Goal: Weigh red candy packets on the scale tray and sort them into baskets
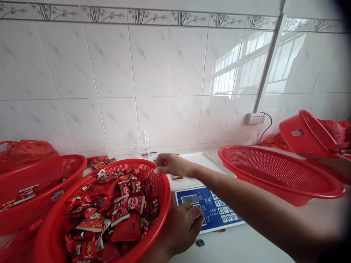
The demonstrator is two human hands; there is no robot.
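Observation:
A round red plastic basket (160,186) heaped with small wrapped sweets (120,210) stands in front of me, left of centre. My right hand (173,164) reaches in from the right, above the basket's far right rim. Its fingers are curled together, and anything inside them is hidden. Lower down, my left hand (182,228) is beside the basket's right side, over the edge of a blue-panelled digital scale (210,208). Its fingers bend inwards, and I cannot make out what they hold, if anything. Behind my right forearm is the scale's white tray (201,160), with a red-wrapped sweet (177,177) on it.
Another red basket (76,160) holding a few sweets is at the left. To the right stands a large red basket (279,193); beyond it, another person's hand (336,164) is at a tilted red basket (304,133). A clear bottle (144,144) stands near the tiled wall.

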